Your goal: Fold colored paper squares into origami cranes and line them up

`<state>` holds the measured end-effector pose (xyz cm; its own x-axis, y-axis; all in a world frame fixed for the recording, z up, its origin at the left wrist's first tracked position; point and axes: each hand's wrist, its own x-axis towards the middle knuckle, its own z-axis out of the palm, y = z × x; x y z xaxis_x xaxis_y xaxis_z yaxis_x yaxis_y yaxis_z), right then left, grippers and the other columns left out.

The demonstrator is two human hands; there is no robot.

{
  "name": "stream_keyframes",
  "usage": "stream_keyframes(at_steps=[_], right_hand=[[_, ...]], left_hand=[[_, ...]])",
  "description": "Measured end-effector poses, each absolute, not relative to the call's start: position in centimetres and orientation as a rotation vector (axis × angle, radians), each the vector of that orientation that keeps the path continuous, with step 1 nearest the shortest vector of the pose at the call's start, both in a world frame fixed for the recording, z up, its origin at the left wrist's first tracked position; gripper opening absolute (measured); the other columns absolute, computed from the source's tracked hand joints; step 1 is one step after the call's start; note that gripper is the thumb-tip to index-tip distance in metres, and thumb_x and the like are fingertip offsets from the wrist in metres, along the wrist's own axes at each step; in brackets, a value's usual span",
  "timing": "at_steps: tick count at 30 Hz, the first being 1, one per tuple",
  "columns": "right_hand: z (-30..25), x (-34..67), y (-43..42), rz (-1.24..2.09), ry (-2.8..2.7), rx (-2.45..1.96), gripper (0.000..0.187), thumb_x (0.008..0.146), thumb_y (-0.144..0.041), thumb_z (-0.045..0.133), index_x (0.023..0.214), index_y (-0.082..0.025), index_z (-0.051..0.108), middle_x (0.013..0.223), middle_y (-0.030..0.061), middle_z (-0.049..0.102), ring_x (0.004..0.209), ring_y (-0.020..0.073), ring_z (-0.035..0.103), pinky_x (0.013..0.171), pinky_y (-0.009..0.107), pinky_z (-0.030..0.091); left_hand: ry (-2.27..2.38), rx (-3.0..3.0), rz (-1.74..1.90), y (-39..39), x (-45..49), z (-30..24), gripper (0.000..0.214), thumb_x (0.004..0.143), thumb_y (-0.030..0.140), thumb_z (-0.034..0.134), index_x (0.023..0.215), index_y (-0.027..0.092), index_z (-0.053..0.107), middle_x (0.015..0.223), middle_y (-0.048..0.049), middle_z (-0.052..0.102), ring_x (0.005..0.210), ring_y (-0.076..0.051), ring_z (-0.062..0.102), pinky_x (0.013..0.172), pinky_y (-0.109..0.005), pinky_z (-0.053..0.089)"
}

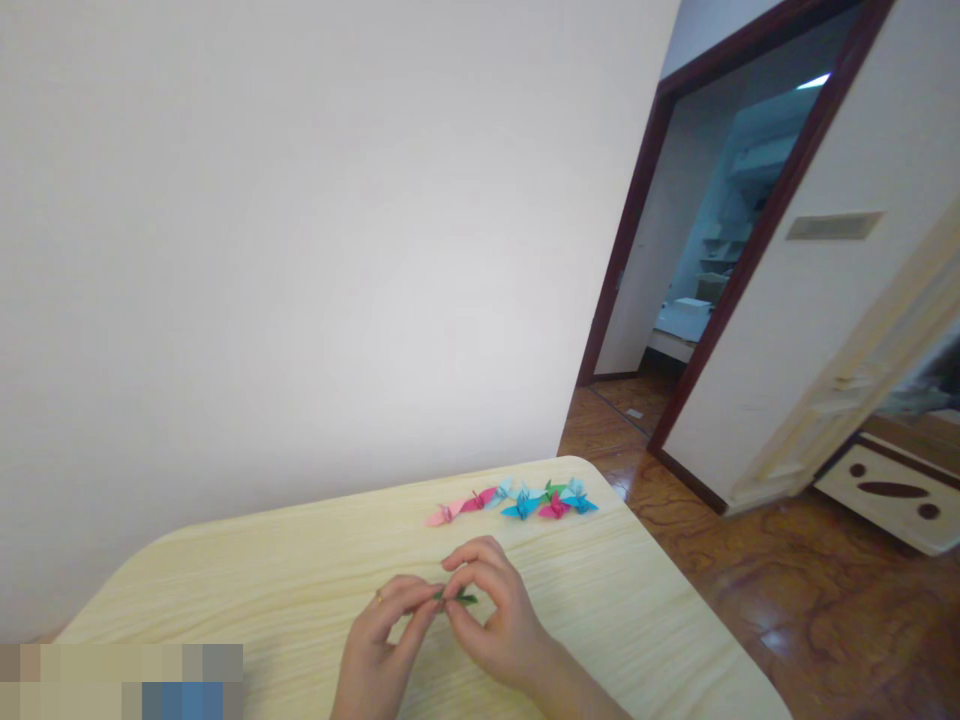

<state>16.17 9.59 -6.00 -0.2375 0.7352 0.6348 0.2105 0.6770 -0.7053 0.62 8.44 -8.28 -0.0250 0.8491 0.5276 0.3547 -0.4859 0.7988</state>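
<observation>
My left hand (386, 640) and my right hand (495, 620) meet above the pale wood-grain table (300, 580). Their fingertips pinch a narrow strip of folded green paper (456, 598) from either side. Beyond the hands stands a row of several small origami cranes (514, 500) in pink, magenta, light blue, blue and green. Neither hand touches the cranes. Part of the green paper is hidden by my fingers, so its exact shape cannot be made out.
The table's rounded far corner (581, 465) lies just past the cranes, with a white wall (300, 250) behind it. To the right are a reddish wood floor (787, 600), a door frame (750, 260) and a pale open door (847, 400). A blurred patch covers the lower left corner.
</observation>
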Motion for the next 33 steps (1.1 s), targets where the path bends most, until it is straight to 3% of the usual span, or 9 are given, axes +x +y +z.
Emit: stream_keyframes(at_steps=[18,25,33], right_hand=[[-6.43,15.83,9.54,0.563,-1.765,-0.697,0.024,0.072,-0.005,0.056,0.087,-0.022,0.062,0.087,0.0045,0.061,0.085,0.018,0.056,0.075,0.033,0.047],[-6.6,15.51,9.85,0.555,-1.722,-0.712,0.017,0.072,-0.009,0.064,0.083,-0.022,0.064,0.083,0.0037,0.062,0.082,0.0169,0.056,0.073,0.031,0.047],[-6.57,15.78,9.87,0.643,-1.758,-0.746,0.012,0.076,-0.01,0.059,0.08,-0.021,0.064,0.085,0.004,0.06,0.086,0.0165,0.055,0.076,0.03,0.046]], left_hand=[[1.261,1.834,1.609,8.59,0.35,-8.41,0.006,0.072,0.029,0.066,0.071,0.025,0.071,0.069,-0.0011,0.07,0.065,-0.017,0.066,0.062,-0.024,0.054],[1.236,1.838,1.563,8.52,0.19,-8.55,0.008,0.074,0.029,0.064,0.074,0.025,0.071,0.07,-0.0007,0.07,0.067,-0.016,0.066,0.063,-0.023,0.054],[1.224,1.849,1.567,8.84,0.19,-8.73,0.007,0.074,0.028,0.065,0.075,0.025,0.071,0.07,-0.0002,0.07,0.067,-0.015,0.065,0.063,-0.022,0.053]])
